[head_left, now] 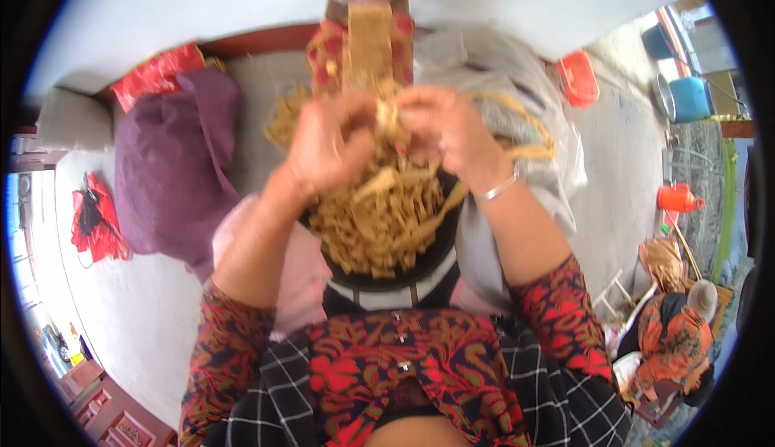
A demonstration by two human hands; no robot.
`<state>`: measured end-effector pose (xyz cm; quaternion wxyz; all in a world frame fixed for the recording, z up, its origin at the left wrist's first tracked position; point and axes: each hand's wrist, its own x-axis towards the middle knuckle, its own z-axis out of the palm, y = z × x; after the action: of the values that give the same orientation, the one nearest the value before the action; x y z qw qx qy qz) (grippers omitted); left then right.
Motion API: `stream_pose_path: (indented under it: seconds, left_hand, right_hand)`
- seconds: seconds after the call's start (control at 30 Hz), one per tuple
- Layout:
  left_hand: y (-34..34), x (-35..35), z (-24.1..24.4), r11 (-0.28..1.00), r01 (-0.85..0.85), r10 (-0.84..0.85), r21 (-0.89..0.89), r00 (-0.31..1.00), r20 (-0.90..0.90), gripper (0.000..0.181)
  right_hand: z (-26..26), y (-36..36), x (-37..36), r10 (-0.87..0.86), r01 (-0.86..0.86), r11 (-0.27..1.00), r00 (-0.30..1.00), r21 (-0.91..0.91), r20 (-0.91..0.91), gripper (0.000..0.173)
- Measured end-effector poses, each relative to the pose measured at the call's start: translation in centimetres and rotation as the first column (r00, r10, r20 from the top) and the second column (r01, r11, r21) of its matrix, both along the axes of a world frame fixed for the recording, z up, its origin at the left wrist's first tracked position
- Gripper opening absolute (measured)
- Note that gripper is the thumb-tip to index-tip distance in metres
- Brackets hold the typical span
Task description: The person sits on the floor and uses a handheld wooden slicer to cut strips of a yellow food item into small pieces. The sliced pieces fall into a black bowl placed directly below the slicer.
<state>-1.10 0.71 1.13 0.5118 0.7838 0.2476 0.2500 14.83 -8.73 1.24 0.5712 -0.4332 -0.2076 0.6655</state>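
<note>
My left hand (330, 138) and my right hand (448, 126) meet above a pile of tan, flat braided strips (375, 223). Between their fingertips is a small pale folded piece of strip (387, 117), blurred by motion. My right hand has a silver bangle at the wrist. A longer tan strip (539, 129) loops out to the right of that hand and comes back down by the pile. Beneath the strips is a dark round basin (369, 280), held at my lap between my knees. The fingers' exact grip is too blurred to make out.
Ahead stands a narrow board (369, 41) over red patterned cloth. More tan strips (287, 120) lie on the floor to its left. A purple cloth sack (175, 162) is at left, a translucent plastic bag (496, 66) at right. Farther right, a person (672, 338) sits.
</note>
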Motion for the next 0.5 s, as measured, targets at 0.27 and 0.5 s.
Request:
stream_pose_path:
  seconds: [0.27, 0.5]
  left_hand:
    - [0.7, 0.0, 1.0, 1.0, 0.005, -0.004, 0.003, 0.972, -0.233, 0.019]
    - [1.2, -1.2, 1.0, 0.415, 0.284, -0.024, -0.864, 0.953, 0.301, 0.026]
  right_hand:
    - [-0.9, 1.1, 0.0, -0.024, -0.001, 0.991, 0.983, 0.137, 0.18, 0.01]
    - [0.7, 0.2, 0.3, -0.006, -0.124, 0.95, 0.911, 0.288, 0.413, 0.016]
